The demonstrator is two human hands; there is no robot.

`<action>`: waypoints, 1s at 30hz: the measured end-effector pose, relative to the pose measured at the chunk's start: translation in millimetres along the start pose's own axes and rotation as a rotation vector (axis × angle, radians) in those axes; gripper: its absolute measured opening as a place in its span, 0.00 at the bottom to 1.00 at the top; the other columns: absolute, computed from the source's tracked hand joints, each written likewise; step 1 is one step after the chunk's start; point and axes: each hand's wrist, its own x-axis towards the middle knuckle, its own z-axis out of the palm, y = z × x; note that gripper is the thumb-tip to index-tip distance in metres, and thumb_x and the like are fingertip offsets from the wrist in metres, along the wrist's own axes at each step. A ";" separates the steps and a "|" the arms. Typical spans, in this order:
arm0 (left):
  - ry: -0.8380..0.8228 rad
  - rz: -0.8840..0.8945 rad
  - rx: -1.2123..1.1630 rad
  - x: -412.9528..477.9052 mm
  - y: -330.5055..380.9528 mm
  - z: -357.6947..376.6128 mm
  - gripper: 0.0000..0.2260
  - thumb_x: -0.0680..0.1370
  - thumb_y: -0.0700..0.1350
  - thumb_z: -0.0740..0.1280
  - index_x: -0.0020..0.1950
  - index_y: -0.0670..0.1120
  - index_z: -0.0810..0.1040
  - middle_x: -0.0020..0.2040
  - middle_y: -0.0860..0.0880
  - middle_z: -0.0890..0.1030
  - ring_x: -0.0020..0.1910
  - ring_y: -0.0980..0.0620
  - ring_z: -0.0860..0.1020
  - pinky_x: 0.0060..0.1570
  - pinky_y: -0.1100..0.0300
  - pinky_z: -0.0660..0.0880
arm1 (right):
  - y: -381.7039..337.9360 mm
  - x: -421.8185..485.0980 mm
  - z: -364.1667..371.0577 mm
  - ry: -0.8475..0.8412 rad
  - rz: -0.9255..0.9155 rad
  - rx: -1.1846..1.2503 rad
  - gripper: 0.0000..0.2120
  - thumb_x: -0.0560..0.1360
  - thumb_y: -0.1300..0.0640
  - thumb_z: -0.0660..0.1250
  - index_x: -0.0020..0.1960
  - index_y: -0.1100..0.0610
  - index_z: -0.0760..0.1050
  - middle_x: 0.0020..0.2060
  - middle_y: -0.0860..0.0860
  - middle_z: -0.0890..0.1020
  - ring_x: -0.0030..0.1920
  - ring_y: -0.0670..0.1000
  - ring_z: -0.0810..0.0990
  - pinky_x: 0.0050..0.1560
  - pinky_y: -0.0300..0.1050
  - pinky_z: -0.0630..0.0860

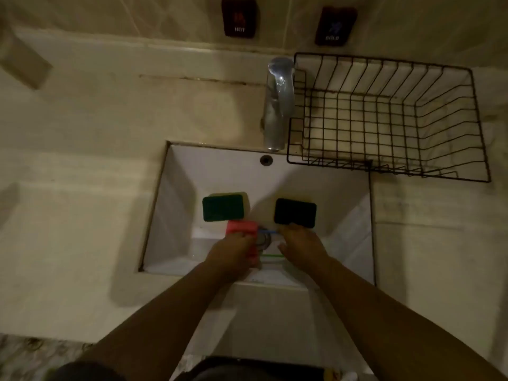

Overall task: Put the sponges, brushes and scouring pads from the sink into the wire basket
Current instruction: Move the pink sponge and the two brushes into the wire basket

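Both our hands are down in the white rectangular sink (176,204). Our left hand (233,254) has its fingers (243,238) curled over the near end of a red block sponge (240,226) and grips it on the basin floor. Our right hand (299,243) has its fingers (286,230) at the near edge of a black rectangular scouring pad (295,212); we cannot tell whether they pinch it or only touch it. A green-topped yellow sponge (223,207) lies just behind the red one. Between our hands, by the metal drain (263,240), a thin blue piece (267,231) and a thin green piece (272,255) show, mostly hidden. The black wire basket (384,119) stands on the pale desk (82,188), right of the chrome tap (277,103).
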 end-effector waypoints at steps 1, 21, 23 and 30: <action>-0.015 -0.007 -0.009 2.9 -2.2 1.4 0.15 0.74 0.50 0.72 0.59 0.49 0.78 0.58 0.49 0.79 0.52 0.50 0.78 0.54 0.53 0.79 | 0.2 1.8 0.0 0.008 -0.002 -0.014 0.21 0.77 0.52 0.64 0.68 0.56 0.68 0.59 0.58 0.76 0.56 0.60 0.77 0.48 0.52 0.76; -0.071 0.063 0.070 13.5 -9.2 11.3 0.19 0.76 0.52 0.70 0.66 0.50 0.74 0.61 0.47 0.78 0.54 0.49 0.77 0.57 0.53 0.77 | -9.4 5.0 7.0 0.200 -0.035 -0.146 0.18 0.51 0.69 0.78 0.37 0.61 0.77 0.33 0.59 0.79 0.29 0.58 0.78 0.25 0.44 0.70; -0.082 0.076 0.075 11.0 -9.4 7.2 0.21 0.76 0.51 0.70 0.68 0.50 0.72 0.64 0.47 0.76 0.57 0.48 0.76 0.59 0.51 0.77 | -9.8 2.8 5.2 0.231 -0.065 -0.140 0.18 0.48 0.70 0.78 0.33 0.61 0.75 0.30 0.59 0.77 0.28 0.58 0.77 0.25 0.43 0.71; -0.097 0.150 0.090 -3.7 -2.1 -12.7 0.24 0.74 0.46 0.72 0.69 0.51 0.71 0.64 0.48 0.75 0.57 0.49 0.75 0.58 0.52 0.78 | 2.2 -3.7 -8.7 0.140 -0.065 -0.019 0.06 0.73 0.65 0.65 0.49 0.58 0.72 0.45 0.57 0.76 0.42 0.60 0.77 0.35 0.47 0.65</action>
